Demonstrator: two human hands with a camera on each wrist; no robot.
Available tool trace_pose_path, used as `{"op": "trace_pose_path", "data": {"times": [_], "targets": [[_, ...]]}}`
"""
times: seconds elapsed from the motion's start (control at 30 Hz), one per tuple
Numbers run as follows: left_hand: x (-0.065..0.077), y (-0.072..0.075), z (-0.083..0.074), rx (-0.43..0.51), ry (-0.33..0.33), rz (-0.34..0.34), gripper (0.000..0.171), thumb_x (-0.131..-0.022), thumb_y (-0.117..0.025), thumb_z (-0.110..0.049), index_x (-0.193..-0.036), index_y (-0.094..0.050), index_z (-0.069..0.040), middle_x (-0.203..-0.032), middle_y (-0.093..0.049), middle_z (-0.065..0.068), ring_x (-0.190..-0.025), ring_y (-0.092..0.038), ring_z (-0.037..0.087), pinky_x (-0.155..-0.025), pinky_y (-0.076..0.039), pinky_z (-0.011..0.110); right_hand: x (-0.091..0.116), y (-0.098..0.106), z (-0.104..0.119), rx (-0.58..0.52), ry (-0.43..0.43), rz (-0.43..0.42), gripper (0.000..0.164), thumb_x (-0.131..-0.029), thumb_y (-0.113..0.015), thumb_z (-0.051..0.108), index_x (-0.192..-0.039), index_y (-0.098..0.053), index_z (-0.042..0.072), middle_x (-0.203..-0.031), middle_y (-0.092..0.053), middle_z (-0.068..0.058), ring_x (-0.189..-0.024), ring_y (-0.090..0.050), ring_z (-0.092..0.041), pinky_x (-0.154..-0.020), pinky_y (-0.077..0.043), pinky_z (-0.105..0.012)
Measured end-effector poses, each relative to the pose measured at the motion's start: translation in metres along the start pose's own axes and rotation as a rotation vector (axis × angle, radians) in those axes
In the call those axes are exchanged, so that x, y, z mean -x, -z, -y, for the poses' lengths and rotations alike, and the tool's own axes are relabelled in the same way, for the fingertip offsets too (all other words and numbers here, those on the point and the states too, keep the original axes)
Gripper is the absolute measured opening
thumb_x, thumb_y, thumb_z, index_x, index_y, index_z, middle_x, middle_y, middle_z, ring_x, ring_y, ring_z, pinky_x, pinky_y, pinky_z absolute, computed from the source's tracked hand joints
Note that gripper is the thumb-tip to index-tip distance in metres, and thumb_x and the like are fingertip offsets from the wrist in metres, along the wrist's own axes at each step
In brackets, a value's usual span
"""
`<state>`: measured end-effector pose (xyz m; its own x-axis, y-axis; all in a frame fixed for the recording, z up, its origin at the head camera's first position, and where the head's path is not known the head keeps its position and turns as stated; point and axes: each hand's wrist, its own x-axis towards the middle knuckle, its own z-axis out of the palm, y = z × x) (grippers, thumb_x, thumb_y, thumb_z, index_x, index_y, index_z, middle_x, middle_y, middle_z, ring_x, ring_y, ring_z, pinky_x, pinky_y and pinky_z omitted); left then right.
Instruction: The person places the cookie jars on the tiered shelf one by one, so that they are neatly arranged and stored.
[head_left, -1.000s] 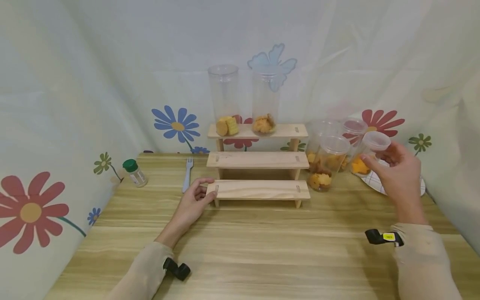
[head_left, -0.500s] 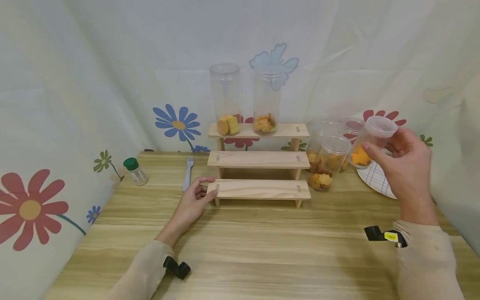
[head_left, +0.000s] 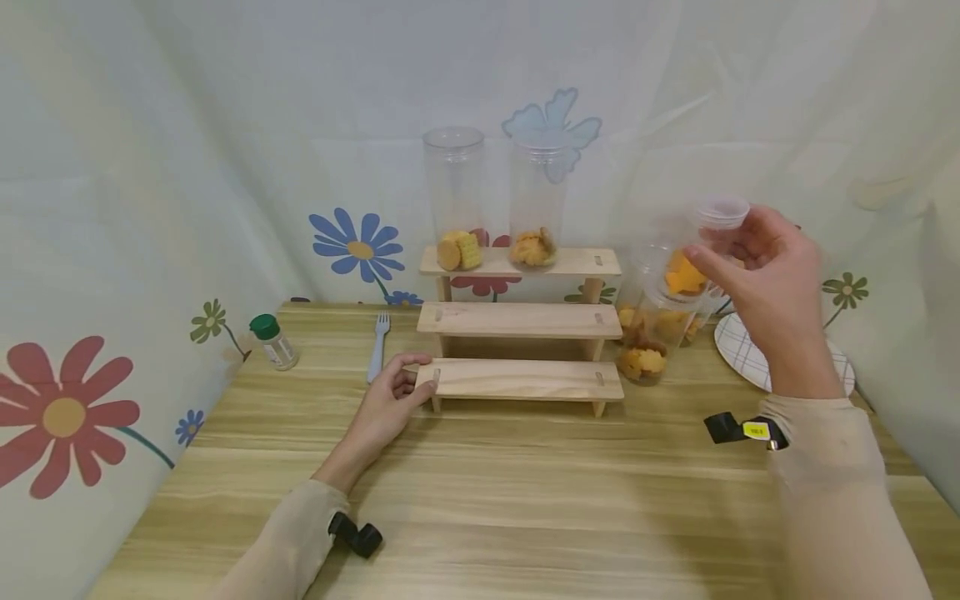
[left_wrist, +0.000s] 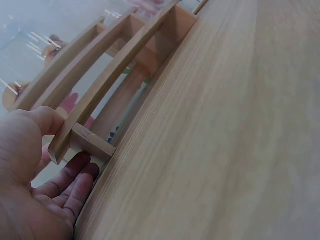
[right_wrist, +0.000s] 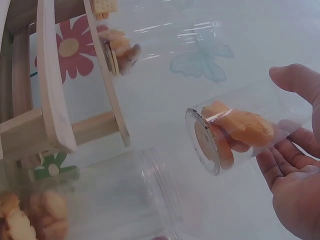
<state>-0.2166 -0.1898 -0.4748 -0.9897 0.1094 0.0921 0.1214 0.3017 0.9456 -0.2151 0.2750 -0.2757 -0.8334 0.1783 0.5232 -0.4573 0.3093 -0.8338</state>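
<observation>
A three-tier wooden display rack (head_left: 517, 318) stands on the table. My left hand (head_left: 386, 408) holds the left end of its lowest tier; in the left wrist view, thumb and fingers (left_wrist: 75, 187) lie about that end. My right hand (head_left: 783, 287) grips a short clear jar (head_left: 722, 213) with orange pieces in its bottom, raised above the jars on the right. In the right wrist view this jar (right_wrist: 230, 132) is off the table, between thumb and fingers. Two tall clear jars with biscuits, a left one (head_left: 454, 196) and a right one (head_left: 537, 204), stand on the top tier.
Right of the rack, several clear jars (head_left: 643, 360) with snacks stand close together, partly overlapping. A checked plate (head_left: 738, 346) lies behind my right wrist. On the left are a pale blue fork (head_left: 378, 350) and a green-capped shaker (head_left: 274, 343). A floral curtain hangs behind.
My right hand has lifted the short jar, first up and slightly right, then up and left above the other jars. More of the plate shows. My left hand stays on the rack.
</observation>
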Motion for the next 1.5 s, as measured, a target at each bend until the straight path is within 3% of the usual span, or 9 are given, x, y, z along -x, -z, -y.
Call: {"op": "trace_pose_path", "data": {"times": [0.3, 0.57, 0.8, 1.03, 1.5], "targets": [[0.002, 0.002, 0.0, 0.004, 0.004, 0.004, 0.043, -0.11, -0.075, -0.029, -0.15, -0.063, -0.021, -0.113, -0.075, 0.015, -0.099, -0.065, 0.028, -0.08, -0.05, 0.031, -0.026, -0.035, 0.001, 0.04, -0.031, 0.104, 0.05, -0.096, -0.091, 0.022, -0.142, -0.072, 0.017, -0.118, -0.076, 0.001, -0.106, -0.071, -0.015, -0.092, -0.055, -0.016], [0.002, 0.001, -0.001, 0.004, 0.001, 0.011, 0.043, -0.11, -0.076, -0.031, -0.15, -0.063, -0.022, -0.115, -0.076, 0.015, -0.102, -0.067, 0.028, -0.085, -0.05, 0.033, -0.049, -0.063, -0.012, 0.101, -0.083, 0.214, 0.06, -0.099, -0.088, 0.031, -0.151, -0.064, 0.011, -0.131, -0.072, -0.007, -0.113, -0.071, -0.011, -0.1, -0.056, -0.019], [0.002, 0.001, -0.003, 0.0, 0.009, 0.009, 0.043, -0.109, -0.076, -0.032, -0.15, -0.063, -0.023, -0.115, -0.076, 0.014, -0.103, -0.067, 0.028, -0.089, -0.05, 0.036, -0.061, -0.08, -0.02, 0.176, -0.085, 0.224, 0.062, -0.099, -0.088, 0.035, -0.151, -0.064, 0.01, -0.132, -0.072, -0.01, -0.117, -0.069, -0.016, -0.101, -0.056, -0.025], [0.002, 0.001, -0.002, 0.002, 0.011, 0.004, 0.043, -0.109, -0.076, -0.032, -0.149, -0.063, -0.023, -0.113, -0.076, 0.014, -0.102, -0.067, 0.028, -0.089, -0.05, 0.035, -0.069, -0.09, -0.023, 0.221, -0.121, 0.233, 0.063, -0.1, -0.087, 0.038, -0.151, -0.064, 0.011, -0.134, -0.071, -0.012, -0.123, -0.068, -0.023, -0.112, -0.055, -0.038], [0.003, 0.002, -0.001, 0.001, 0.001, 0.007, 0.043, -0.11, -0.075, -0.031, -0.15, -0.063, -0.022, -0.112, -0.075, 0.014, -0.1, -0.066, 0.027, -0.087, -0.049, 0.034, -0.071, -0.093, -0.028, 0.226, -0.141, 0.265, 0.06, -0.102, -0.084, 0.04, -0.15, -0.063, 0.012, -0.129, -0.069, -0.005, -0.124, -0.067, -0.024, -0.114, -0.054, -0.04]]}}
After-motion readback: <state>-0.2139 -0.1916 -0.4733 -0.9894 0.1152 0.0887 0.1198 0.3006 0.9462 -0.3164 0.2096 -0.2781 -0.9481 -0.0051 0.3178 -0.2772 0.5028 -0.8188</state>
